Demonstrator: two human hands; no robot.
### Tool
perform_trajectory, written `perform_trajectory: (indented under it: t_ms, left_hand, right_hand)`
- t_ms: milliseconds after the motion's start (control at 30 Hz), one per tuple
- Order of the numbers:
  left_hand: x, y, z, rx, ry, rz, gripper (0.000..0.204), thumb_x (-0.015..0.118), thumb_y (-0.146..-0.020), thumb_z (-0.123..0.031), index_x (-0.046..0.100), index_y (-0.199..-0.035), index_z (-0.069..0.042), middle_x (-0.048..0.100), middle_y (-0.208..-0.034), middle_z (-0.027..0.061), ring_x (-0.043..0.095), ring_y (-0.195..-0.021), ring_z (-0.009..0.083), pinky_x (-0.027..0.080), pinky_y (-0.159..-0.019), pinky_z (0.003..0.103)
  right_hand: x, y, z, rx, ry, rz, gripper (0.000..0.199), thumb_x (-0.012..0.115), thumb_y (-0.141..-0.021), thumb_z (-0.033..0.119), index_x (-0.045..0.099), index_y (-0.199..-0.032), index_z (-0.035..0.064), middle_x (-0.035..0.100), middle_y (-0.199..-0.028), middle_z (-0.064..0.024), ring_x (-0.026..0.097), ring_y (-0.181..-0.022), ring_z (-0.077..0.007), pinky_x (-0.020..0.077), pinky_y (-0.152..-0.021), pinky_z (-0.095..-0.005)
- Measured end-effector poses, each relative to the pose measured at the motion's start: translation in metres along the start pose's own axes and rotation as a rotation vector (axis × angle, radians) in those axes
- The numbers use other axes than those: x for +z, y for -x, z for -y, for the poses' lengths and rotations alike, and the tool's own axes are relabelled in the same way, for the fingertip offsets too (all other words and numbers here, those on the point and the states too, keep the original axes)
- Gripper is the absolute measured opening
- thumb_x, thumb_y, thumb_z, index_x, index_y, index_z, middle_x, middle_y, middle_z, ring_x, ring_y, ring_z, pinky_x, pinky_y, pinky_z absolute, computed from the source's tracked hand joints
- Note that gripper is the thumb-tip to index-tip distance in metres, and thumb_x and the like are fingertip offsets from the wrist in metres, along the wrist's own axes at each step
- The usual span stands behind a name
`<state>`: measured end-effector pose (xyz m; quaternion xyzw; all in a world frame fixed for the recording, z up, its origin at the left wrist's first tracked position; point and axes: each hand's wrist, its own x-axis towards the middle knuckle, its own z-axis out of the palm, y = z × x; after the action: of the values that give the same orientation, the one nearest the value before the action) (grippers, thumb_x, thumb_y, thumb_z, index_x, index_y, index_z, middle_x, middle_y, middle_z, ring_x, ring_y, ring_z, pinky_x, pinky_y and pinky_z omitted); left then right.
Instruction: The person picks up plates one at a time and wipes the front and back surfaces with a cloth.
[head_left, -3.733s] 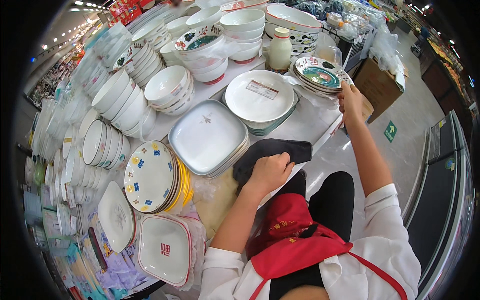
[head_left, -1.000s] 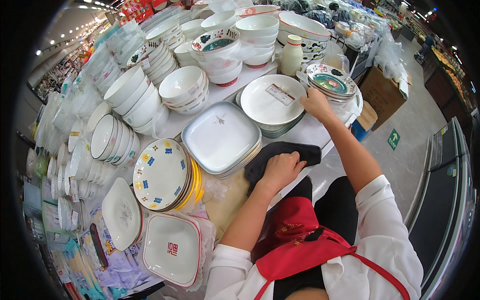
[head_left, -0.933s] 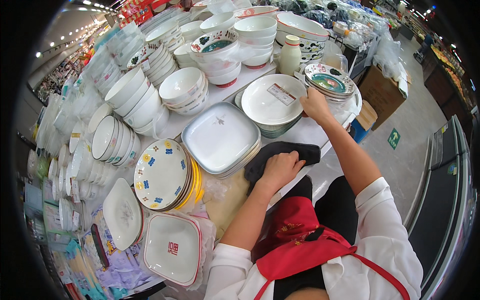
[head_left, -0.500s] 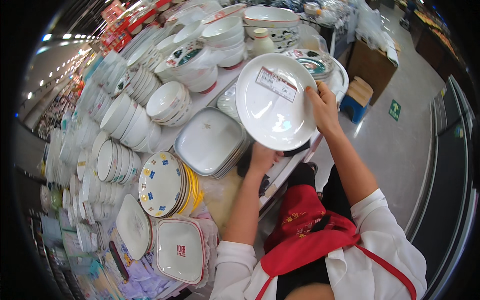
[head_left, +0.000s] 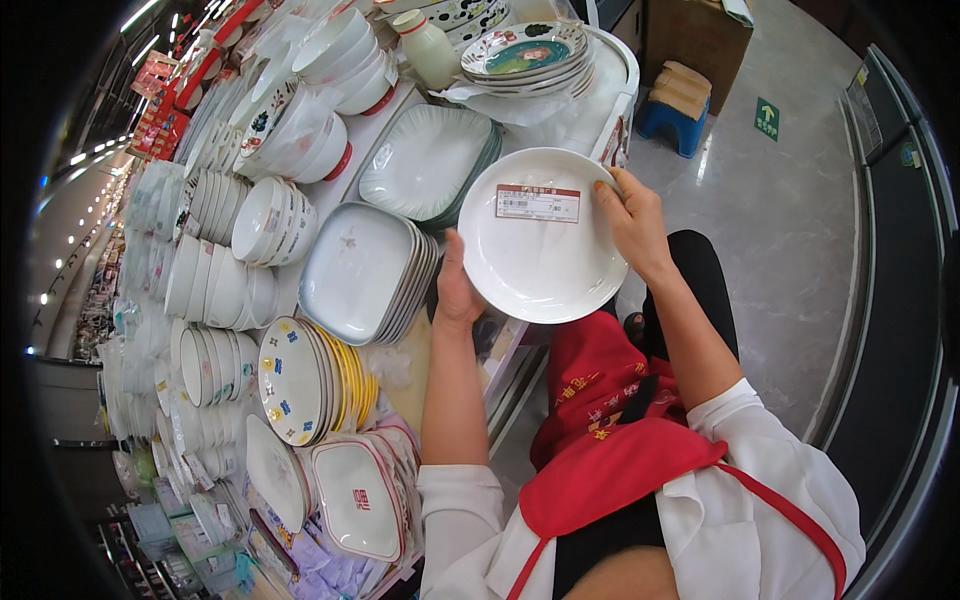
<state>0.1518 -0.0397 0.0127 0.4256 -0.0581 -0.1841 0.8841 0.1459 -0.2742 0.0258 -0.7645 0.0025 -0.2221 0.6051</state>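
Note:
A round white plate (head_left: 540, 265) with a deep rim is tilted up in front of me, a price label (head_left: 537, 203) stuck to its inner face. My right hand (head_left: 636, 222) grips the plate's right rim, thumb on the front and fingers mostly behind. Against the left rim rests my left hand (head_left: 459, 284), its thumb upright and its other fingers hidden behind the plate. Just left of that hand stands a stack of pale, blue-rimmed square plates (head_left: 357, 272). Green-edged rectangular dishes (head_left: 430, 162) are stacked behind it.
White bowls (head_left: 262, 222) fill the table's left side. Flower-patterned plates (head_left: 297, 380) and red-rimmed square dishes (head_left: 358, 497) stand nearer me. A cream bottle (head_left: 426, 50) and patterned plates (head_left: 525, 50) are at the back. On the floor to the right is a blue stool (head_left: 672, 122).
The plate has come lower and nearer to me, turning more upright. My left hand has risen from the table edge to the plate's left rim. The view has shifted too.

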Motion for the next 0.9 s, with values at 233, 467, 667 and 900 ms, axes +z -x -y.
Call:
perform_trajectory:
  t_ms: [233, 467, 667, 900]
  left_hand:
    - [-0.007, -0.001, -0.003, -0.113, -0.137, 0.006, 0.058, 0.054, -0.072, -0.007, 0.045, -0.127, 0.006, 0.059, -0.116, 0.0195, 0.060, -0.104, 0.0300, 0.049, -0.091, 0.039]
    - [-0.006, -0.003, -0.002, -0.110, -0.130, -0.023, 0.059, 0.052, -0.069, -0.005, 0.045, -0.127, 0.007, 0.059, -0.115, 0.0196, 0.060, -0.104, 0.0304, 0.048, -0.092, 0.039]
    - [-0.007, -0.002, -0.001, -0.058, -0.071, -0.032, 0.060, 0.051, -0.068, -0.006, 0.045, -0.127, 0.007, 0.059, -0.116, 0.0198, 0.060, -0.104, 0.0315, 0.049, -0.093, 0.040]
    - [-0.006, 0.000, 0.000, 0.028, 0.038, -0.063, 0.060, 0.051, -0.069, -0.007, 0.045, -0.127, 0.007, 0.059, -0.116, 0.0199, 0.060, -0.105, 0.0313, 0.048, -0.093, 0.039]
  right_hand:
    - [0.000, 0.000, -0.019, 0.257, -0.203, 0.092, 0.025, 0.058, -0.091, 0.019, 0.064, -0.103, -0.0027, 0.064, -0.083, -0.0032, 0.056, -0.077, -0.0070, 0.0455, -0.065, -0.0224]
    - [0.003, -0.004, -0.018, 0.528, -0.659, 0.070, 0.042, 0.053, -0.094, 0.038, 0.065, -0.101, -0.0017, 0.066, -0.087, -0.0062, 0.063, -0.075, -0.0129, 0.0508, -0.068, -0.0270]
    - [0.003, -0.018, -0.037, 0.619, -1.471, 0.251, 0.059, 0.036, -0.096, 0.051, 0.058, -0.118, 0.0011, 0.064, -0.108, -0.0165, 0.062, -0.099, -0.0254, 0.0500, -0.088, -0.0355]
    - [0.048, -0.038, -0.021, 0.731, -1.497, 0.389, 0.057, 0.036, -0.098, 0.045, 0.043, -0.135, 0.0036, 0.052, -0.130, -0.0180, 0.053, -0.116, -0.0264, 0.0432, -0.098, -0.0365]
